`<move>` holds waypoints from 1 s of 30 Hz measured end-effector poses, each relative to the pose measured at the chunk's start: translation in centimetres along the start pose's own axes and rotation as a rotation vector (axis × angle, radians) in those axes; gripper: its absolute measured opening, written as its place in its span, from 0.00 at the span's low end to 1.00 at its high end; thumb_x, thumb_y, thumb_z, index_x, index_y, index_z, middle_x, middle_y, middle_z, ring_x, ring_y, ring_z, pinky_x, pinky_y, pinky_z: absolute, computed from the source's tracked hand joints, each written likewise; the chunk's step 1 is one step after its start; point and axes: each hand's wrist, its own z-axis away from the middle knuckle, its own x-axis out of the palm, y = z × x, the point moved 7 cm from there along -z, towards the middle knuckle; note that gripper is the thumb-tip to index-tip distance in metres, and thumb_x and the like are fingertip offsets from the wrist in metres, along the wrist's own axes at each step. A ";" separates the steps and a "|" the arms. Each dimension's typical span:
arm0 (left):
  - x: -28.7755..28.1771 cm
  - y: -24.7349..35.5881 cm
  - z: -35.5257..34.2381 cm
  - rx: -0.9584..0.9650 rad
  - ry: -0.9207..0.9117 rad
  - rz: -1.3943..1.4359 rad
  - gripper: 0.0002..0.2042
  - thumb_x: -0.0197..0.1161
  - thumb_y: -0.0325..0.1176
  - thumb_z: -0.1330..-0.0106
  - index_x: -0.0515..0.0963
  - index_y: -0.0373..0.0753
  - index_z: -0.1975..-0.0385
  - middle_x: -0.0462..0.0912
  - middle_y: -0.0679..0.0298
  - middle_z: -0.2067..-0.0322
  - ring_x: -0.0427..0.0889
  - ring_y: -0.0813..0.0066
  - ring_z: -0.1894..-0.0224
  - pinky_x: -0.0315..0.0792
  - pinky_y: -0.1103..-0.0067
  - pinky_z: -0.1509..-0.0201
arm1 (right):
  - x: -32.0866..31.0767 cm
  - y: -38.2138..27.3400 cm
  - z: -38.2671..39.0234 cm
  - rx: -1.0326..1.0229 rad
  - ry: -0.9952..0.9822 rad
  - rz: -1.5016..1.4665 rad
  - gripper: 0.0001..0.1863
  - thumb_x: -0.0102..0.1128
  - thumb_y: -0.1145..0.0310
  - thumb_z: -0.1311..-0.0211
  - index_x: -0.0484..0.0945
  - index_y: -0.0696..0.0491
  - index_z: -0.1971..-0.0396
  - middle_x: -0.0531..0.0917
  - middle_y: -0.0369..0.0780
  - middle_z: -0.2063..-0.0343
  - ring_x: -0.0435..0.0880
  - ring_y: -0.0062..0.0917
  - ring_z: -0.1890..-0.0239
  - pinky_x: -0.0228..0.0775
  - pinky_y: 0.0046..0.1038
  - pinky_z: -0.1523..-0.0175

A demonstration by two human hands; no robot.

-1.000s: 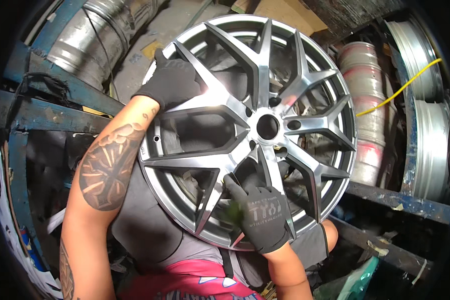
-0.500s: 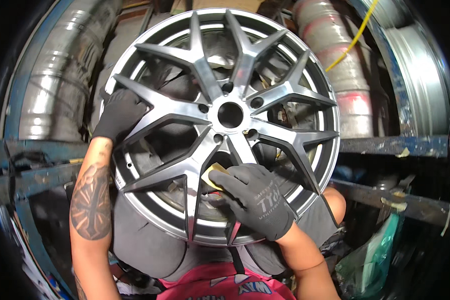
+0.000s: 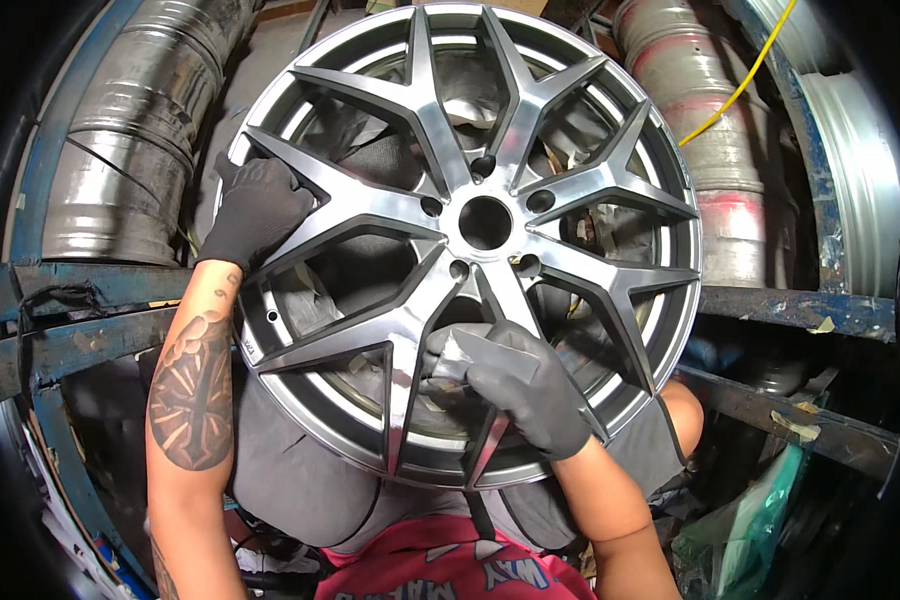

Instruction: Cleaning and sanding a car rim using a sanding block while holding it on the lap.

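Note:
A large alloy wheel (image 3: 440,135) with shiny forked spokes and dark grey recesses rests over my lap. My left hand (image 3: 258,205), in a dark glove, is closed around the wheel's left edge beside a spoke end. My gloved right hand (image 3: 535,395) is over the lower spokes, pinching a small grey piece of sandpaper (image 3: 495,355) between thumb and fingers. The sandpaper's flat face is turned up, and its far side is hidden. Some of the right fingertips are blurred.
Bare metal wheel barrels (image 3: 130,150) are stacked at the left, with more (image 3: 705,150) at the right. Blue metal rack beams (image 3: 790,308) run along both sides. A yellow hose (image 3: 750,85) hangs at the upper right, and green plastic sheeting (image 3: 755,520) lies at the lower right.
The right hand has turned over, so the sandpaper shows a grey face instead of a yellowish one. In view, the wheel and left hand sit slightly farther right. The left hand keeps its grip.

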 end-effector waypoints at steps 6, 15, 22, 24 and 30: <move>-0.5 0.9 0.1 -0.076 -0.140 0.012 0.18 0.66 0.46 0.43 0.84 0.32 0.71 0.86 0.43 0.64 0.84 0.45 0.54 0.54 0.52 0.28 | 1.0 0.7 -1.2 -0.209 -0.006 0.173 0.08 0.67 0.75 0.33 0.74 0.55 0.69 0.79 0.33 0.70 0.75 0.16 0.66 0.69 0.23 0.59; -0.7 1.2 0.2 -0.037 -0.073 0.042 0.27 0.57 0.55 0.37 0.87 0.31 0.72 0.89 0.45 0.64 0.88 0.52 0.54 0.45 0.41 0.26 | 3.8 -3.1 -1.1 -0.657 -0.308 1.104 0.14 0.70 0.73 0.45 0.78 0.57 0.59 0.81 0.48 0.54 0.82 0.47 0.57 0.74 0.42 0.55; -0.7 1.5 0.2 -0.017 -0.080 -0.064 0.25 0.50 0.48 0.34 0.87 0.31 0.72 0.88 0.47 0.69 0.88 0.53 0.59 0.46 0.38 0.28 | 5.8 -3.1 -1.4 -0.659 -0.391 1.360 0.23 0.69 0.71 0.43 0.78 0.53 0.46 0.80 0.48 0.51 0.81 0.47 0.50 0.74 0.41 0.47; -0.7 1.4 0.1 -0.033 -0.103 -0.064 0.25 0.50 0.48 0.34 0.87 0.31 0.71 0.88 0.48 0.69 0.88 0.53 0.59 0.45 0.38 0.28 | 5.4 -2.1 -0.7 -0.654 -0.392 1.458 0.24 0.63 0.70 0.38 0.76 0.54 0.40 0.80 0.47 0.50 0.82 0.44 0.49 0.74 0.41 0.45; -1.0 1.1 0.1 -0.032 -0.067 -0.028 0.24 0.52 0.48 0.35 0.87 0.31 0.68 0.89 0.48 0.67 0.88 0.52 0.59 0.41 0.37 0.25 | 6.3 -1.4 -0.5 -0.602 -0.270 1.711 0.31 0.68 0.68 0.45 0.78 0.49 0.38 0.81 0.44 0.51 0.84 0.39 0.51 0.76 0.39 0.46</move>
